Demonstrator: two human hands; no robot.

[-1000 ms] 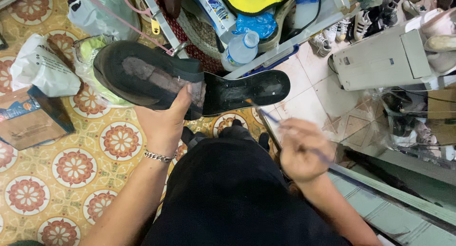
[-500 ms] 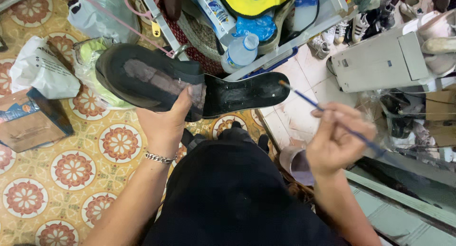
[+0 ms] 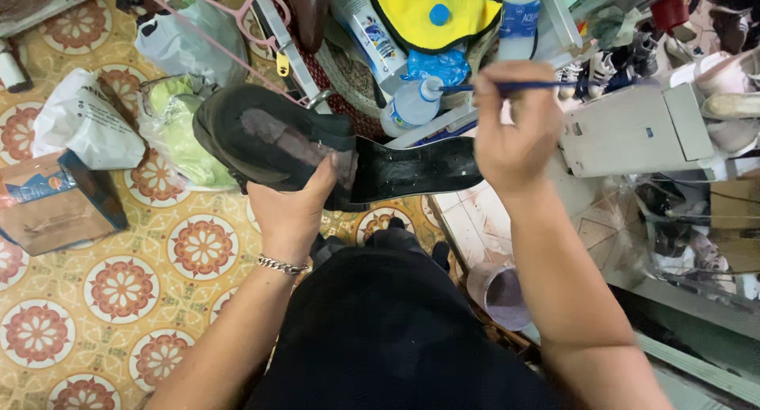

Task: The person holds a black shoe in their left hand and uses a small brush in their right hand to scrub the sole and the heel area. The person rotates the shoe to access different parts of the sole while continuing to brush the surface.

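Observation:
My left hand point(image 3: 294, 208) grips a black shoe point(image 3: 261, 137) held sole-up, its worn grey patch showing. The loosened black outsole point(image 3: 416, 168) is peeled away and sticks out to the right. My right hand point(image 3: 514, 133) is raised above that flap and holds a thin blue brush point(image 3: 507, 85) level, its tip pointing left toward a small plastic bottle point(image 3: 412, 105). A silver chain bracelet point(image 3: 281, 264) circles my left wrist. My lap in black clothing fills the bottom middle.
A small pale cup point(image 3: 499, 295) stands by my right forearm. On the patterned tile floor lie a cardboard box point(image 3: 51, 204), a white bag point(image 3: 83, 129) and a green bag point(image 3: 182, 137). A grey machine point(image 3: 633, 133), a yellow bag point(image 3: 431, 10) and bottles crowd the top.
My right hand rose from low at the right, near the cup, up over the peeled outsole, carrying the brush. The left hand kept the shoe nearly still.

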